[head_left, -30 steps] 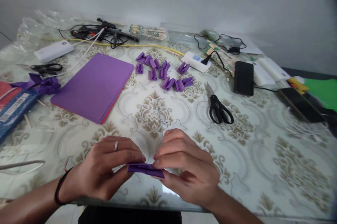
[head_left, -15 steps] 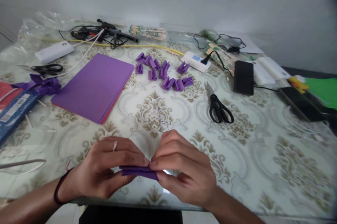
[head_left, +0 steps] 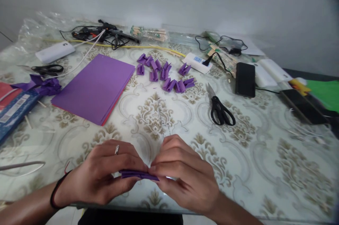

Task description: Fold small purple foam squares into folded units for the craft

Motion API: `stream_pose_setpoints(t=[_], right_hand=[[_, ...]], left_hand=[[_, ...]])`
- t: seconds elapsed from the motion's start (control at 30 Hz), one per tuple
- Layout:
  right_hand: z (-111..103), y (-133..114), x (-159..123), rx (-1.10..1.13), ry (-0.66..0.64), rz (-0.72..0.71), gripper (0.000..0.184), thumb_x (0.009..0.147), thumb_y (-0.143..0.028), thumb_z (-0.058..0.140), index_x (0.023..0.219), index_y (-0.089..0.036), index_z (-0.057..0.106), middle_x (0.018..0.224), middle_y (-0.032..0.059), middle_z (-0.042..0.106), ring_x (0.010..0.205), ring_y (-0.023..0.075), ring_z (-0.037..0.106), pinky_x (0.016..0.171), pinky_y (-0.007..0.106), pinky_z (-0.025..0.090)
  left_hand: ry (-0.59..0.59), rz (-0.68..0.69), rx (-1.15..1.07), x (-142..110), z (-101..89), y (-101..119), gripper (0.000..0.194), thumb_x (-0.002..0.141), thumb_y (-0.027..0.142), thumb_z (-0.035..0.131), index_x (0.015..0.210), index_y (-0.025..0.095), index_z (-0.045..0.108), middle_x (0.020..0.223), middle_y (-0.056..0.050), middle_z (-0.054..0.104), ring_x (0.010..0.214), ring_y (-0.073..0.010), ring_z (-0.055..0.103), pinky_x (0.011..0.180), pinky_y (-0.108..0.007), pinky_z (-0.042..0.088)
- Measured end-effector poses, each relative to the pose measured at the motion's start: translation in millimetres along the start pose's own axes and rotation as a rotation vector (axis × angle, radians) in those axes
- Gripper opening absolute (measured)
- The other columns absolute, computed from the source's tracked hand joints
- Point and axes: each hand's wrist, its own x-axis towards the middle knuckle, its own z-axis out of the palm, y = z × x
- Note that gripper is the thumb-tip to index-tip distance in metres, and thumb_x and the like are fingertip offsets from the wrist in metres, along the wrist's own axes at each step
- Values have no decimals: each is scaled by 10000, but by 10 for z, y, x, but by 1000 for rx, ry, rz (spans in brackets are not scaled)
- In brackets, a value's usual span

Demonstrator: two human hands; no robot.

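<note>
Between both hands is a folded strip of purple paper (head_left: 140, 175), held low near the table's front edge. My left hand (head_left: 111, 170), with a ring and a dark wrist cord, pinches its left part between thumb and fingers. At the strip's right end, my right hand (head_left: 182, 174) closes thumb and fingertips on it. The fingertips of the two hands nearly meet along the upper edge, and the fingers hide part of the folds. Beyond them, several small folded purple paper pieces (head_left: 164, 71) lie in a loose group on the table.
Left of centre lies a stack of purple sheets (head_left: 92, 87) with red beneath. Black scissors (head_left: 221, 109) rest on the right, and a second pair (head_left: 49, 69) at far left. A power strip (head_left: 197, 62), a black power bank or phone (head_left: 245, 79) and a glue gun (head_left: 106, 32) with cables stand farther back.
Both hands have lowered slightly toward the front edge. The purple strip looks flatter and narrower between the fingers, its layers pressed closer together.
</note>
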Motion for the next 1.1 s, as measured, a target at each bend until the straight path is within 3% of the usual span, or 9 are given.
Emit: stream_pose_setpoints(t=[0.23,0.43,0.73,0.97,1.1], right_hand=[[-4,6,35,24,24,16,150,954,-61,707,1038,-175,757,834,59,774,734,204,691,696,408,609],[-31,21,44,18,60,-5,156,919,-77,787,1049,-152,746,845,67,757,735,207,705,709,407,606],[-41,5,32,22,22,-8,124,967,-95,723,1066,-165,748,847,67,762,739,202,692,676,395,613],[9,6,29,40,60,10,204,862,-12,729,992,-169,744,810,68,766,697,198,675,629,374,582],[8,27,17,74,67,75,194,858,-14,729,933,-193,746,781,48,745,681,191,649,630,375,562]], left_hand=[[14,121,14,-21,-3,-51,224,1078,205,615,1258,103,702,975,-145,815,898,-239,802,841,-355,669],[21,148,30,-2,-29,-35,292,1114,222,548,1343,103,684,990,-154,827,920,-260,822,830,-386,698],[29,80,6,-12,-2,-10,253,1085,207,594,1311,148,691,963,-119,811,866,-241,808,798,-354,683],[20,56,44,20,9,14,164,1061,191,634,1200,161,717,914,-96,814,804,-215,797,759,-315,662],[50,-44,134,-26,41,10,158,1069,219,637,1205,231,716,934,-55,837,800,-204,810,719,-282,650]])
